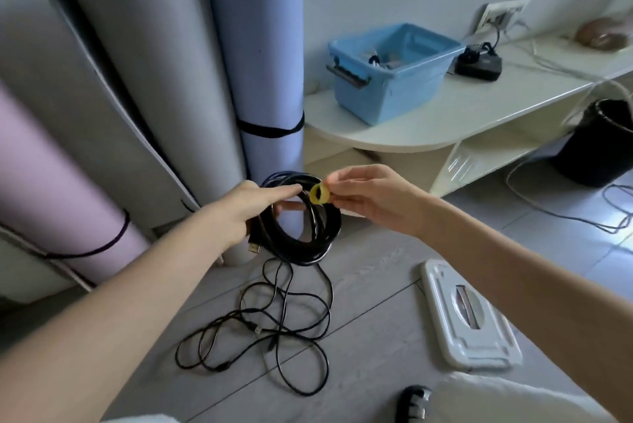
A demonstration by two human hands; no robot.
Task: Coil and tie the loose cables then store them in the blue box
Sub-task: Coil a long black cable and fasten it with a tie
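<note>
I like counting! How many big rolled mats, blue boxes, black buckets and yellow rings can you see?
Rolled mats: 3 (pink, grey, lilac)
Blue box: 1
Black bucket: 1
Yellow ring: 1
Total: 6

Soft, cool daylight, fairly dim overall. Light enters from the right: a bright glare patch on the floor tiles [613,213] at the right edge, a pale sheen on the glossy desk [445,114] top. Shadows faint and diffuse. Strong wide-angle bending at the edges; rolled mats [164,80] lean and curve at left. Mild softness throughout; forearms near the bottom corners smear; the wall socket [500,16] and far objects lack detail.
</note>
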